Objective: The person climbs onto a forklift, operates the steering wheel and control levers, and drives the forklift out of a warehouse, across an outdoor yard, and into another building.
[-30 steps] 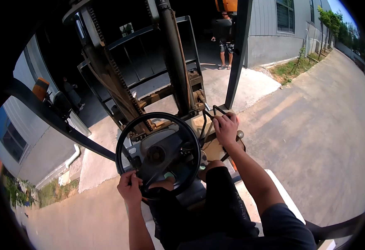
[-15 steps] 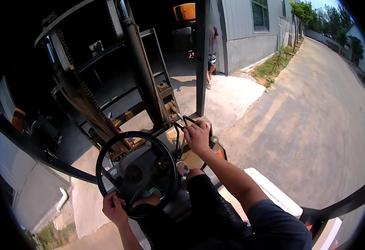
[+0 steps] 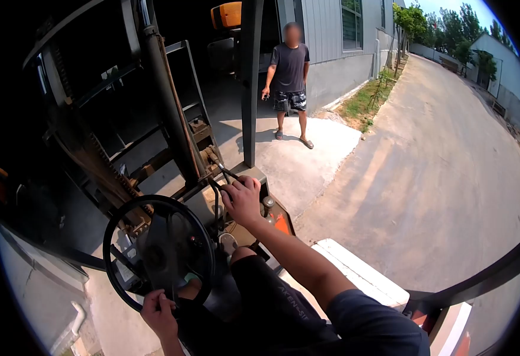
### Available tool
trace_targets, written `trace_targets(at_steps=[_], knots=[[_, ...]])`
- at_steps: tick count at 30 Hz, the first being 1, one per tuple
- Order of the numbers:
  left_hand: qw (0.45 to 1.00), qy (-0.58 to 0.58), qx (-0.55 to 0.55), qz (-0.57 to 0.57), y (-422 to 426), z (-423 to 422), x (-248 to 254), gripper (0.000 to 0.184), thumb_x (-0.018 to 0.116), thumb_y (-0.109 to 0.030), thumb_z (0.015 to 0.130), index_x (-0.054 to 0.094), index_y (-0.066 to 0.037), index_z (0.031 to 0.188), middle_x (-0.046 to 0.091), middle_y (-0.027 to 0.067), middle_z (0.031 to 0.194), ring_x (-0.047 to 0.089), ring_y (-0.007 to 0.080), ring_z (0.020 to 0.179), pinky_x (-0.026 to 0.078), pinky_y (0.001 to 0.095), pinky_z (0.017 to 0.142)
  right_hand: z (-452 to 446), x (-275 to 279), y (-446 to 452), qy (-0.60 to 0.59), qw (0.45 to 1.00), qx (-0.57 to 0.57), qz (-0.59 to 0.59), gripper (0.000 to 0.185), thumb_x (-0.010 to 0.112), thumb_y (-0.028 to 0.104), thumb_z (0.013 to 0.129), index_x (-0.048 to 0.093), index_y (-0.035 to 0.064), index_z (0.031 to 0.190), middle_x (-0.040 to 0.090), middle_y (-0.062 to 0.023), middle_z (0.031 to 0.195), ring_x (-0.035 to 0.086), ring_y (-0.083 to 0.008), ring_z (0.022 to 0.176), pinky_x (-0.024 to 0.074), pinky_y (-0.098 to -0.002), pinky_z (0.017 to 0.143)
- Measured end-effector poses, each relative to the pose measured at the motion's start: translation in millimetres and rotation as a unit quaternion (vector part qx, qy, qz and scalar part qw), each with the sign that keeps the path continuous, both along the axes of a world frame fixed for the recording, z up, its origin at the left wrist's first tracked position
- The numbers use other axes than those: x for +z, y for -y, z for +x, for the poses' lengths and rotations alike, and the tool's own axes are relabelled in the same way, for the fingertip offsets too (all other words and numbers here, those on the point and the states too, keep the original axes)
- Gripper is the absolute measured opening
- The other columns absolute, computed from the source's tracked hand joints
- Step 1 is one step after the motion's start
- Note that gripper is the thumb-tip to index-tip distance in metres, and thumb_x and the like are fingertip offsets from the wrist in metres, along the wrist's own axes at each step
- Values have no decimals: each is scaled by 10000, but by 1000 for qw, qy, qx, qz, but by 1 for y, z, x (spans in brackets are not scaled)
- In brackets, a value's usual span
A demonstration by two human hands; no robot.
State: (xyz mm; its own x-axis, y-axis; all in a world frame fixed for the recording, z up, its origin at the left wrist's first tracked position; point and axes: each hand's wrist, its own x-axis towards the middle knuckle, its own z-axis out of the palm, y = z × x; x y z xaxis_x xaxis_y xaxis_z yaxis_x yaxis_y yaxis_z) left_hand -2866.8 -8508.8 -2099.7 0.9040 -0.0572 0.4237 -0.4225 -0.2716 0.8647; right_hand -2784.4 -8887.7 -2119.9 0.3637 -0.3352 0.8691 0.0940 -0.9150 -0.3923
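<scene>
Nearest of all, the left hand is curled at the bottom of the steering wheel, fingers bent in and thumb laid close against them, gripping the lower rim. Its forearm rises short and steep to it, and the rest of the wheel tilts up and away above that grip.

Now look at the right arm: it reaches long and nearly straight from a dark sleeve, with a soft bend at the elbow. Palm down, knuckles up, the right hand is closed over the tops of the control levers, ahead and to the right of the wheel. A round knob sits just right of this grip, with an orange patch a little lower.

Beyond the levers, to the left, the mast leans up into shadow; a dark post rises straight ahead of the right hand. Past the post, to its right, a person stands on pale concrete, arms lowered. Farther off along the road, trees line the building wall.
</scene>
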Motion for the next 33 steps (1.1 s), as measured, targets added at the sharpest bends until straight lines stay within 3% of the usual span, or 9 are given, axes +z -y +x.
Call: trace_targets(at_steps=[5,12,22,33], knots=[[997,-9,-69,11,-14,10,1,80,629,-4,969,695,2,1015,660,52,649,600,94,570,460,240,556,14,6,-25,-1,1000,-29,-11,148,689,234,891,731,100,937,681,-50,950,562,-304,1108,361,-504,1024],[998,32,-45,-21,11,16,-5,101,623,20,970,703,13,1031,665,46,689,587,84,590,453,237,561,32,4,-24,-7,1000,-13,-11,129,694,221,866,711,98,900,682,-59,937,566,-316,1130,363,-506,1035],[997,32,-60,-18,51,85,-133,113,596,2,1004,684,1,1074,631,33,728,570,88,629,441,235,582,100,-106,28,26,1000,-12,-13,157,681,229,856,679,78,897,675,-72,983,559,-323,1144,367,-527,1034],[999,35,-40,-7,62,92,-137,127,611,-17,1008,695,-7,1103,618,26,683,538,87,613,423,228,581,112,-114,37,42,999,6,-7,161,685,209,832,673,82,930,664,-78,973,545,-335,1151,364,-537,1036]])
